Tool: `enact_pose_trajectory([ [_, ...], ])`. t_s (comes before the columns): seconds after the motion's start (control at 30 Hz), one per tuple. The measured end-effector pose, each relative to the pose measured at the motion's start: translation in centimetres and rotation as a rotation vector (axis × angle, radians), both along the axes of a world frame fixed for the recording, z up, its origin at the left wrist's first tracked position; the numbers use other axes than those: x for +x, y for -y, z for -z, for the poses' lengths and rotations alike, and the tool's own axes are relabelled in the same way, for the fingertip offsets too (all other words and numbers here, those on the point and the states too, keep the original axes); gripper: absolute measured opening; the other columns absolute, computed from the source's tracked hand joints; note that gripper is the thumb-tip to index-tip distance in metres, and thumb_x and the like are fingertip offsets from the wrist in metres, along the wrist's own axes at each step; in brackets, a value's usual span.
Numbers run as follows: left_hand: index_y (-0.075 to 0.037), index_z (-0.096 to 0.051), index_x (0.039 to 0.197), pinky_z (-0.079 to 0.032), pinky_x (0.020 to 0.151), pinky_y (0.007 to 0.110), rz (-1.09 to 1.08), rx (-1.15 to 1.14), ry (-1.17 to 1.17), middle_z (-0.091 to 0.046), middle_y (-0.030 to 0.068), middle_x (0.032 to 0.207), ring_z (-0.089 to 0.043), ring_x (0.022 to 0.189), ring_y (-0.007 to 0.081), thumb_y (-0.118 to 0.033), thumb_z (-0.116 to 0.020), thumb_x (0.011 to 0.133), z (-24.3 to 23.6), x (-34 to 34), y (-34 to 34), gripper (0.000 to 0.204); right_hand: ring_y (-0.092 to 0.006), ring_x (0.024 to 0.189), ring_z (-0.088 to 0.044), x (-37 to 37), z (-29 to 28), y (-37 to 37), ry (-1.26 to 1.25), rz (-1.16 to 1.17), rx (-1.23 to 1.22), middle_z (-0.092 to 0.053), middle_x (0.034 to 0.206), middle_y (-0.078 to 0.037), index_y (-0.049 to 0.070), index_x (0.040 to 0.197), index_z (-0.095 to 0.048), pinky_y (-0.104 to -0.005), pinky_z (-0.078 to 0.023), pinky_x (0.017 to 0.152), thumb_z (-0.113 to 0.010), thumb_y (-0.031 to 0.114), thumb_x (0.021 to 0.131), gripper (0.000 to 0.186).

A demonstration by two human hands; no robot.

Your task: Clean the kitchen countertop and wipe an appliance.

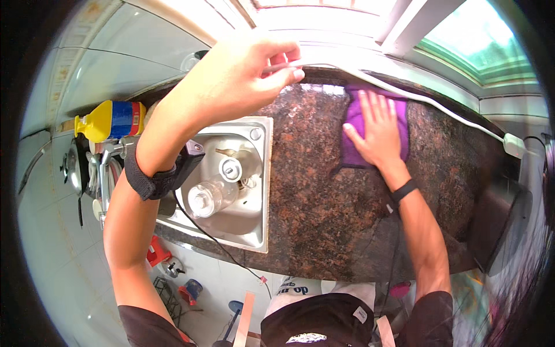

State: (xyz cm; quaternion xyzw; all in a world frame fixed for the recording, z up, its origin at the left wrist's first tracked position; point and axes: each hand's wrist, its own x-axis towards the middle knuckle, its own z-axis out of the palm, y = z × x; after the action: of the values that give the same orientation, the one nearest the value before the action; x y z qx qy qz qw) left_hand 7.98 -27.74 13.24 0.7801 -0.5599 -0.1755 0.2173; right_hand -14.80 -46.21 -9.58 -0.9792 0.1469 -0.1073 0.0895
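My left hand (245, 75) is raised over the far edge of the brown speckled granite countertop (324, 208), with its fingers pinched on a white cable (439, 107) that runs along the back of the counter toward the right. My right hand (376, 130) lies flat, fingers spread, on a purple cloth (354, 151) spread on the countertop near the back edge. A black band sits on each wrist.
A steel sink (261, 191) set into the counter on the left holds a clear glass jar (208, 196) and a drain plug. A yellow and blue bottle (113, 120) stands left of the sink. A white plug block (513, 144) and a dark appliance (503, 225) sit at the right.
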Motion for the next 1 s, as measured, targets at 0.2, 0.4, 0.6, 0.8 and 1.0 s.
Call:
enact_pose_trajectory([
  [0.2,0.003,-0.063,0.091,-0.045,0.062,0.035,0.089,-0.023,0.16,-0.055,0.0111,0.069,-0.052,0.064,0.0205,-0.029,-0.072,0.094,0.1,1.6,-1.4,0.034,-0.0342,0.143,-0.042,7.8,-0.2,-7.6,0.107,-0.167,0.103,-0.05,0.151,-0.019,0.004,0.154,-0.042,-0.0519,-0.026,0.122,-0.062,0.053,0.09,0.083],
  [0.4,0.002,-0.065,0.091,-0.046,0.062,0.036,0.008,-0.033,0.148,-0.061,0.0137,0.07,-0.056,0.063,0.023,-0.029,-0.074,0.092,-0.6,2.6,-3.5,0.032,-0.031,0.139,-0.045,12.8,0.6,-12.2,0.18,-0.267,0.161,-0.053,0.148,-0.016,0.004,0.15,-0.047,-0.0505,-0.03,0.119,-0.06,0.045,0.093,0.071],
  [0.6,0.003,-0.064,0.092,-0.046,0.061,0.036,-0.034,0.005,0.16,-0.064,0.0149,0.075,-0.059,0.065,0.025,-0.022,-0.075,0.092,-0.8,1.1,-4.6,0.028,-0.03,0.145,-0.04,16.6,0.9,-15.8,0.105,-0.331,0.293,-0.049,0.152,-0.014,0.008,0.15,-0.047,-0.0526,-0.028,0.121,-0.058,0.036,0.094,0.063],
  [0.8,0.002,-0.064,0.09,-0.046,0.061,0.037,-0.052,0.015,0.112,-0.063,0.0144,0.076,-0.06,0.067,0.0264,-0.023,-0.074,0.093,-0.6,0.1,-4.6,0.027,-0.0257,0.153,-0.029,14.0,0.8,-16.9,0.029,-0.556,0.249,-0.041,0.161,-0.008,0.02,0.153,-0.049,-0.0514,-0.015,0.127,-0.052,0.042,0.099,0.058],
  [1.0,0.002,-0.065,0.091,-0.043,0.055,0.034,-0.069,0.023,0.151,-0.063,0.0135,0.074,-0.053,0.06,0.0216,-0.024,-0.073,0.094,-0.5,-0.8,-3.4,0.027,-0.0297,0.151,-0.033,6.0,0.1,-14.9,0.123,-0.552,0.326,-0.042,0.159,-0.012,0.02,0.149,-0.054,-0.0535,-0.017,0.126,-0.053,0.043,0.099,0.055],
])
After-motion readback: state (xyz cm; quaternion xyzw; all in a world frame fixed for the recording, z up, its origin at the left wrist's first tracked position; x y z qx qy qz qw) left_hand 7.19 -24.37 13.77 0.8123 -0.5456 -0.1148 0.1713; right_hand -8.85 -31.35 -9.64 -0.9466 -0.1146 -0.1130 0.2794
